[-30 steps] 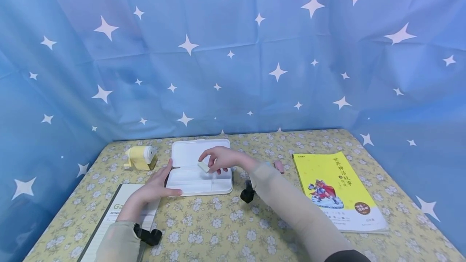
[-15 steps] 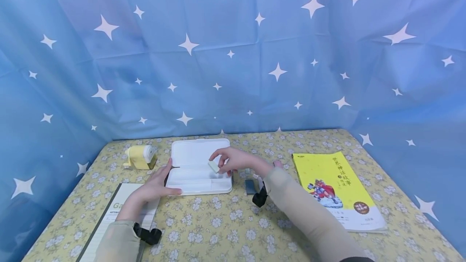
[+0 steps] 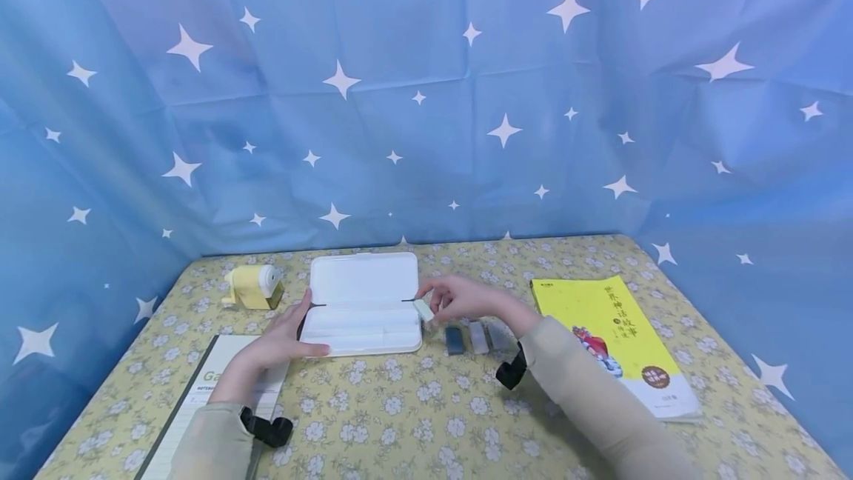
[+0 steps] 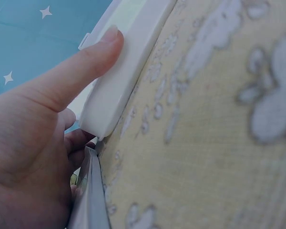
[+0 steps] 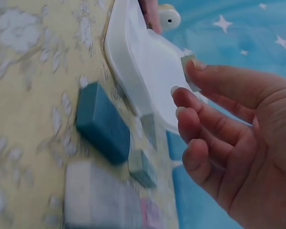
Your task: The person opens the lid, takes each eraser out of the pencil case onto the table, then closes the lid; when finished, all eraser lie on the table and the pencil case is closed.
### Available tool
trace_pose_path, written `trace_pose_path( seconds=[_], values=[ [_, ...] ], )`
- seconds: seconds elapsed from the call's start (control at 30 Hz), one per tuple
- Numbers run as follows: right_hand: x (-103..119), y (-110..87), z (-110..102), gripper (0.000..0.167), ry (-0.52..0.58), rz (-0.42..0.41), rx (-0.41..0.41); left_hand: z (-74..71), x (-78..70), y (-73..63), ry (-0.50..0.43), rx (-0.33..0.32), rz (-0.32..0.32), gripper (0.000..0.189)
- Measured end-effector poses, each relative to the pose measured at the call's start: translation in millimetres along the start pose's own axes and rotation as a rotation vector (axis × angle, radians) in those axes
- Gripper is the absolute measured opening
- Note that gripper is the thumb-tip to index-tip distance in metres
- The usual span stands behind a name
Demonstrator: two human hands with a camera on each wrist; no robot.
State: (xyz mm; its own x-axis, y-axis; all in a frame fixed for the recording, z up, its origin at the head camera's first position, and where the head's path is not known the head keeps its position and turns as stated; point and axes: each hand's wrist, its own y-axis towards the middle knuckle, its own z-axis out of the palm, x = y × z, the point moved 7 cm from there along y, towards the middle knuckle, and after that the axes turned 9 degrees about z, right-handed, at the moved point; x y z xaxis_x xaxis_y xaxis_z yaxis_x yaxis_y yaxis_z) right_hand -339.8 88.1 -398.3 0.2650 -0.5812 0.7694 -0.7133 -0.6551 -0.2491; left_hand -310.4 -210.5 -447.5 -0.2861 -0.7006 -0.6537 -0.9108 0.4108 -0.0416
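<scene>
A white pencil case (image 3: 363, 326) lies with its lid raised at the middle left of the table. My left hand (image 3: 286, 335) grips its left end, the thumb along the front wall (image 4: 119, 90) and the other fingers round the side. Just off the case's right edge, my right hand (image 3: 460, 297) pinches a small pale green eraser (image 3: 423, 310) between thumb and fingers. Under and beside that hand, a dark blue eraser (image 3: 455, 341) and a whitish one (image 3: 477, 337) lie on the cloth. The right wrist view also has another pale green eraser (image 5: 142, 168) and a pink one (image 5: 152, 214).
A yellow pencil sharpener (image 3: 253, 287) stands left of the case. My left forearm crosses a notebook (image 3: 175, 421) at the front left. A yellow book (image 3: 586, 298) lies at the right, partly behind my right sleeve. A blue starry curtain (image 3: 426, 95) hangs beyond the flowered tablecloth.
My right hand has moved to the right with the pale green eraser, from over the pencil case to beyond its right edge. The erasers beside the case have come into sight. The left hand keeps its place.
</scene>
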Motion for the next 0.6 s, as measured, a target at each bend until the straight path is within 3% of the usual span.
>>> trace_pose_path(
  seconds=[0.4, 0.6],
  values=[
    [-30.9, -50.4, -12.2, 0.04, -0.018, -0.039, -0.087, 0.7, -1.0, 0.0, 0.005, 0.003, 0.025, 0.121],
    [-51.6, -74.7, -23.4, 0.039, -0.057, 0.015, -0.154, 0.3, -0.4, 0.1, 0.003, 0.0, 0.026, 0.12]
  ],
)
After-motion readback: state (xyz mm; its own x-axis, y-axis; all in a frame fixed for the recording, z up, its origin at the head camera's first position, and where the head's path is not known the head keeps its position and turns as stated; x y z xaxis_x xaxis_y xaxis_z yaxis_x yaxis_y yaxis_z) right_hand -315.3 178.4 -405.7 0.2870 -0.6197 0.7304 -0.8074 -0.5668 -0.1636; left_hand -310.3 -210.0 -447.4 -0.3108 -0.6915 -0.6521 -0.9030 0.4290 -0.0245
